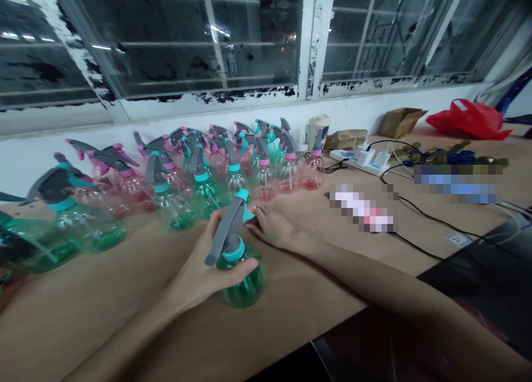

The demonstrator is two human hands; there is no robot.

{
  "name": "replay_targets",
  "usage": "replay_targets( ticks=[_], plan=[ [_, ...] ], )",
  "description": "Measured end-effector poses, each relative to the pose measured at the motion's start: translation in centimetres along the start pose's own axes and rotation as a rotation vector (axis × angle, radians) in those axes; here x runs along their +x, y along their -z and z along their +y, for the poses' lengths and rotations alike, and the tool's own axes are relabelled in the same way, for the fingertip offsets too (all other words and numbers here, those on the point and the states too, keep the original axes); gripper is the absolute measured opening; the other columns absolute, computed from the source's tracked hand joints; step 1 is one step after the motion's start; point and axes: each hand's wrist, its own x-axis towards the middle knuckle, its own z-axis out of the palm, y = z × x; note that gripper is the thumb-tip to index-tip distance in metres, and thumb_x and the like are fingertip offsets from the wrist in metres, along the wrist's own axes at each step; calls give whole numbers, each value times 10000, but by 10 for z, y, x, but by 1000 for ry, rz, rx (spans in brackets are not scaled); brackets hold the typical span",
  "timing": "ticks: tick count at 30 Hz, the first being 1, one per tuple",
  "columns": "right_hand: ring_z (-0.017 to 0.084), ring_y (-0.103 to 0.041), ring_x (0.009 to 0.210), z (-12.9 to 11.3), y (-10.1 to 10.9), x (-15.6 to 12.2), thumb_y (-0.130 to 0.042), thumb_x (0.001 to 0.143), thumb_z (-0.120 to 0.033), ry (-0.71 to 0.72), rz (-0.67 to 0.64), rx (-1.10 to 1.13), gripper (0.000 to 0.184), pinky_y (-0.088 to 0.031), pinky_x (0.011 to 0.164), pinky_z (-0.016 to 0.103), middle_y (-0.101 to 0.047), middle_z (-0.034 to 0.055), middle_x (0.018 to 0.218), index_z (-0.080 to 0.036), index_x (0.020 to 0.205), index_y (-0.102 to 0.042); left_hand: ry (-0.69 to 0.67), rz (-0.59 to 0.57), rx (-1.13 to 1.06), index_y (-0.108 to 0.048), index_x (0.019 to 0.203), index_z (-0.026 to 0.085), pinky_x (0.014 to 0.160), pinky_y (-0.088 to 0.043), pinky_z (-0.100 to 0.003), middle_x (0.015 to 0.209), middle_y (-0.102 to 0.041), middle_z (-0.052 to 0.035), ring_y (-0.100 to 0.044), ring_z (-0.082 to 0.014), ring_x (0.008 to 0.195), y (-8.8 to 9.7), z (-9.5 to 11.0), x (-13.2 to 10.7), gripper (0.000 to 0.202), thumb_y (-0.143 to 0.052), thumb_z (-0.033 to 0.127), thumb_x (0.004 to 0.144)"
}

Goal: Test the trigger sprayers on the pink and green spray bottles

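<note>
A green spray bottle (245, 276) with a grey trigger head and teal collar stands near the front of the wooden table (124, 310). My left hand (203, 271) is wrapped round its neck and body. My right hand (274, 227) reaches across from the right, fingers together at the teal nozzle tip of the same bottle. Behind them stands a crowd of several finished spray bottles (195, 171), green and pink, along the wall.
A white power strip (361, 160) with plugs and black cables lies at right. A pale cup (316, 128), a cardboard box (401, 121), a red plastic bag (467, 118) and a pile of small parts (449, 154) sit further right. Windows run behind.
</note>
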Motion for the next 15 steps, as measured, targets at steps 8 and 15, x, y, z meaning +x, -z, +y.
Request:
replay_targets(
  ticks=[8, 15],
  plan=[
    [257, -564, 1070, 1, -3, -4, -420, 926, -352, 1, -2, -34, 309, -427, 910, 391, -608, 178, 1119, -105, 1099, -493, 56, 124, 268, -579, 1084, 262, 913, -446, -459, 1082, -649, -42, -600, -254, 1025, 7, 2, -19, 293, -591, 384, 818],
    [270, -577, 1054, 2, -5, -7, -414, 925, -348, 8, 0, -31, 316, -431, 912, 405, -618, 195, 1107, -100, 1096, -511, 193, 273, 446, -630, 973, 247, 781, -509, -380, 947, -707, -23, -668, -269, 876, 56, 4, -49, 325, -628, 487, 755]
  ],
)
